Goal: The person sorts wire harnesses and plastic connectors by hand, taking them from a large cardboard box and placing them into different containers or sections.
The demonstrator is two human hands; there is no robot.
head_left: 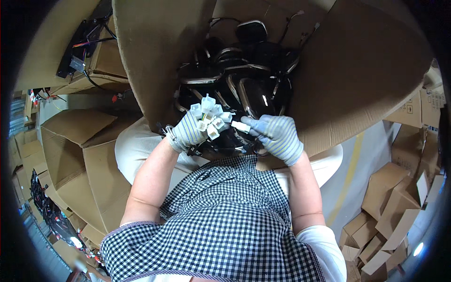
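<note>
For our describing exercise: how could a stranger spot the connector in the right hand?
Find the large open cardboard box, top centre. At its near side, the gloved right hand holds a white connector. Unlike the bunch of connectors in the left hand, it is held singly.

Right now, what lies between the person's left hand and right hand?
In the head view: a bunch of white plastic connectors held in the left hand, then a single white connector pinched by the right hand.
</note>
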